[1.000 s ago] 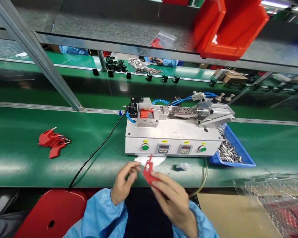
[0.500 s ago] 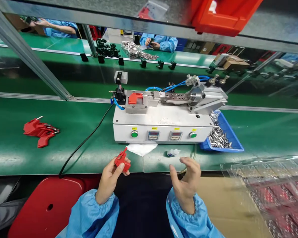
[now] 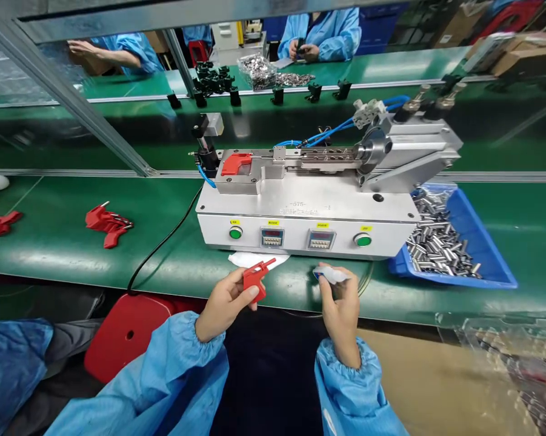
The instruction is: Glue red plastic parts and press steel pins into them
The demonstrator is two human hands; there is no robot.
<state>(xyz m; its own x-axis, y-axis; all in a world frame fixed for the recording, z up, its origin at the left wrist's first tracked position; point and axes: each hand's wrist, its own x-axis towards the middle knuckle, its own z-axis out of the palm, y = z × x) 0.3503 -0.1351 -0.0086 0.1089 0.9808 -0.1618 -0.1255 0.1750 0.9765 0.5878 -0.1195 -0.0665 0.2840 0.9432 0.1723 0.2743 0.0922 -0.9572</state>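
My left hand (image 3: 229, 303) grips a red pistol-shaped plastic part (image 3: 256, 283), its thin barrel pointing up and right. At the front edge of the green bench, my right hand (image 3: 340, 303) has thumb and fingers closed on a small crumpled white packet (image 3: 334, 275) with a bit of blue at its left end. Behind both hands stands a silver bench machine (image 3: 300, 203) with green buttons and small counters. A similar red part (image 3: 235, 163) sits in the fixture at the machine's left end. A white cloth or paper (image 3: 240, 259) lies partly under the machine's front.
Right of the machine, a blue bin (image 3: 486, 242) holds many metal pins. Red parts with metal rods (image 3: 106, 224) lie in a pile at left, more red parts (image 3: 2, 224) farther left. A black cable (image 3: 163, 233) crosses the bench. Co-workers in blue sleeves (image 3: 320, 36) sit beyond.
My right hand, open before, has closed on the white packet that lay on the bench. The red part in my left hand has turned to point more rightward. The view has shifted.
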